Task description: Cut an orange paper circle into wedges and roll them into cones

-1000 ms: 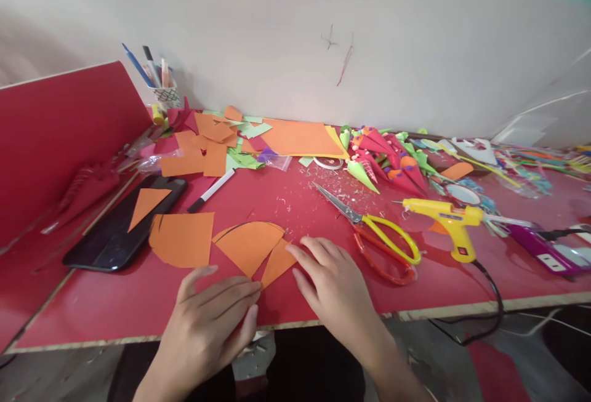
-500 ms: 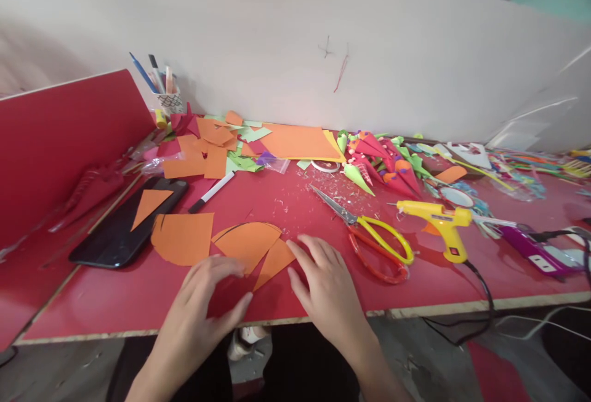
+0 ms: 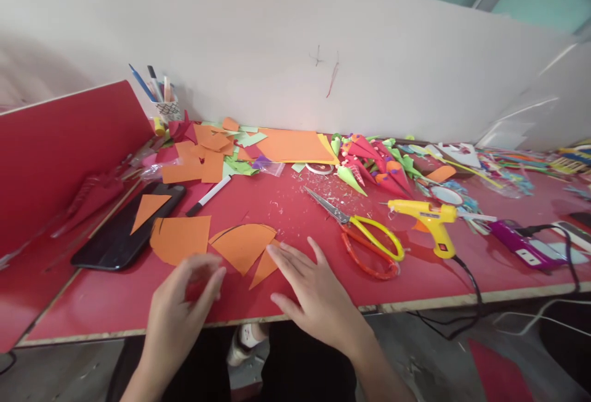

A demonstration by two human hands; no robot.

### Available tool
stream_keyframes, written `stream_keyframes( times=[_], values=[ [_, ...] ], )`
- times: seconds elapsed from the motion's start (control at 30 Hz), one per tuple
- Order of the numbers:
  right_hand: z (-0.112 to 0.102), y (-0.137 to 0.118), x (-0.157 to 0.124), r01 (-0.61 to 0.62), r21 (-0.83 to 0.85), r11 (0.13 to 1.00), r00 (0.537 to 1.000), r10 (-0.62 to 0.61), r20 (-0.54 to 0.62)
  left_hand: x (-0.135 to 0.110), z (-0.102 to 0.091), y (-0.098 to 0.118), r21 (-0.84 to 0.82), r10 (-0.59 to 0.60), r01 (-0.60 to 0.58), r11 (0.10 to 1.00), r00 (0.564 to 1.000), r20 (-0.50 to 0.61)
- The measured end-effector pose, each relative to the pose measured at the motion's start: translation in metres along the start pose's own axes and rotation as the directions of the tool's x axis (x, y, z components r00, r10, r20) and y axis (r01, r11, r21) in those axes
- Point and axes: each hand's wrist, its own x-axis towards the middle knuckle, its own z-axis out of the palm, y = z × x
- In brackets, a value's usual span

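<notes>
My right hand (image 3: 314, 288) lies palm down with fingers spread, its fingertips over the upper right part of a narrow orange paper wedge (image 3: 261, 270). Left of that wedge is a wider orange paper fan shape (image 3: 244, 245) with a dark line along its curved top. My left hand (image 3: 182, 303) hovers near the table edge, fingers curled and thumb apart, with nothing visible in it. Just beyond it lies an orange paper piece (image 3: 181, 239) with a rounded left side. A small orange triangle (image 3: 148, 208) rests on a black phone (image 3: 124, 236).
Scissors (image 3: 364, 233) with yellow and red handles lie right of my right hand. Beyond them sits a yellow glue gun (image 3: 429, 220) with a black cord. A marker (image 3: 210, 196), paper scraps (image 3: 207, 149), paper cones (image 3: 373, 165) and a purple power strip (image 3: 521, 245) are farther off.
My left hand has drawn back to the left, away from the fan shape. My right hand has moved left, its fingers now covering part of the narrow wedge. The view has shifted slightly.
</notes>
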Motion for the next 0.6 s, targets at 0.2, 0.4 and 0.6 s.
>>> stream_keyframes(
  times=[0.2, 0.4, 0.6],
  values=[
    [0.008, -0.004, -0.01, 0.066, 0.091, 0.994, 0.997, -0.062, -0.045, 0.002, 0.005, 0.001, 0.046, 0.043, -0.044, 0.998, 0.999, 0.032],
    [0.005, 0.001, -0.017, 0.133, 0.363, 0.922, 0.952, -0.017, -0.305, 0.005, 0.001, 0.008, 0.011, 0.07, -0.071, 0.997, 0.995, 0.076],
    [-0.025, -0.002, -0.001, -0.131, 0.854, 0.503, 0.929, 0.362, -0.071, 0.022, 0.01, 0.05, -0.13, 0.174, -0.145, 0.981, 0.951, 0.256]
  ],
)
